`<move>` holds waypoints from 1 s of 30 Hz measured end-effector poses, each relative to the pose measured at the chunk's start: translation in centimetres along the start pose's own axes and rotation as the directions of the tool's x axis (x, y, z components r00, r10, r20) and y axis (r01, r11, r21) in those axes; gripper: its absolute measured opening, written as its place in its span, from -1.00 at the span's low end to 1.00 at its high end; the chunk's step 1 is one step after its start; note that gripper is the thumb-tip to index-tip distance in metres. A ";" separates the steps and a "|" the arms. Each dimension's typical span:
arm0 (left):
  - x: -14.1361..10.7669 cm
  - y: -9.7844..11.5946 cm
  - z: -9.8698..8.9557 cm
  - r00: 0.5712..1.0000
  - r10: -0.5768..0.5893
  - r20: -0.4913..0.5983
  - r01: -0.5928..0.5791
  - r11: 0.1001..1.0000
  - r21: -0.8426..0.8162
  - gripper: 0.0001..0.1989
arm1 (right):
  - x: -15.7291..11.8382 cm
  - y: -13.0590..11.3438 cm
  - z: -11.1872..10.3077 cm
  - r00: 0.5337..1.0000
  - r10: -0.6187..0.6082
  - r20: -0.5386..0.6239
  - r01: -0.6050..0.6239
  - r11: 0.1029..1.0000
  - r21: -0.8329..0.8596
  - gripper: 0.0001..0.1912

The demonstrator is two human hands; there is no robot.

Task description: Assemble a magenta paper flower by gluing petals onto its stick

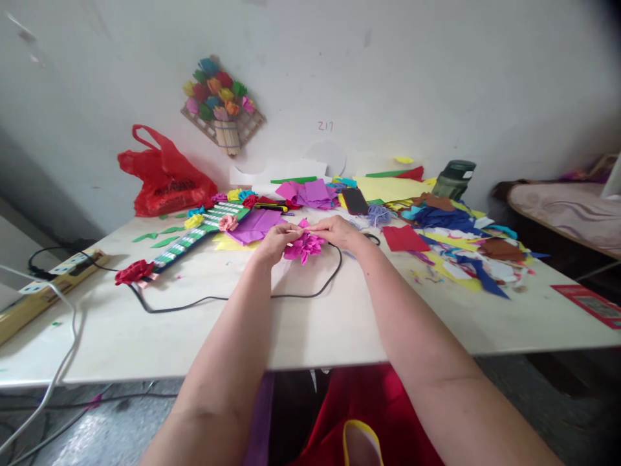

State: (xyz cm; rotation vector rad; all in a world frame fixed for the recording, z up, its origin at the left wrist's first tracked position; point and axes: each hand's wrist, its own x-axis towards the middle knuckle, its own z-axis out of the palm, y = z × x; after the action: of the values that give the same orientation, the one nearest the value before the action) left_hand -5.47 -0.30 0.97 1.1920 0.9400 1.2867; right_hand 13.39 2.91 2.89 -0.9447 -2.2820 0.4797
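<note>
Over the middle of the white table, a bright magenta paper flower point(305, 248) with pointed petals is between my two hands. My left hand point(280, 242) has its fingers closed at the flower's upper left side. From the right, my right hand point(338, 232) reaches in with thumb and fingers pinched at the flower's upper edge. The fingertips of both hands nearly meet there. Just left of my left hand lie purple paper sheets point(252, 226). A black cord point(310, 296) curves below the flower.
A strip with green and white bands point(194, 241) carries paper roses. A red plastic bag point(167, 178) stands at back left. A phone point(355, 201), red paper point(405, 239), a scrap pile point(451, 223) and a green bottle point(455, 179) lie to the right. A power strip point(53, 281) sits far left.
</note>
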 end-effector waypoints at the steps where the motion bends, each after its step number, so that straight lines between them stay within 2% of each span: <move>1: 0.0 0.0 0.0 1.000 -0.005 -0.005 0.005 1.000 -0.017 -0.68 | 0.1 -0.1 0.0 1.000 -0.015 -0.012 0.015 0.999 -0.031 -0.76; 6: 0.1 -0.1 0.2 0.999 -0.030 -0.028 0.027 0.996 -0.085 -0.66 | 0.3 -0.7 0.1 0.999 -0.029 -0.043 0.021 0.985 -0.173 -0.77; 11: 0.4 -0.3 -0.1 0.991 -0.078 -0.105 0.066 0.992 -0.111 -0.62 | 0.3 -0.7 0.2 0.997 -0.018 -0.072 0.003 0.979 -0.202 -0.76; 15: 0.4 -0.3 -0.2 0.994 -0.079 -0.069 0.072 0.993 -0.091 -0.57 | 0.3 -0.7 0.3 0.998 -0.015 -0.067 -0.001 0.975 -0.223 -0.73; 23: 0.1 -0.2 -0.1 0.999 -0.029 -0.032 0.030 0.999 0.018 -0.59 | 0.3 -0.4 0.6 0.999 0.004 -0.040 -0.009 0.993 -0.120 -0.75; 30: 0.2 -0.2 -0.3 0.998 -0.029 -0.054 0.034 0.996 0.085 -0.65 | 0.4 0.0 1.0 0.999 0.038 -0.021 -0.039 0.997 -0.064 -0.75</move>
State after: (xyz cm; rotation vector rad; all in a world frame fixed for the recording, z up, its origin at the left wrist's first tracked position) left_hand -5.76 -0.09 0.72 1.2100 1.0578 1.2686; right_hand 12.50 3.15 2.26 -1.0221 -2.2771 0.4132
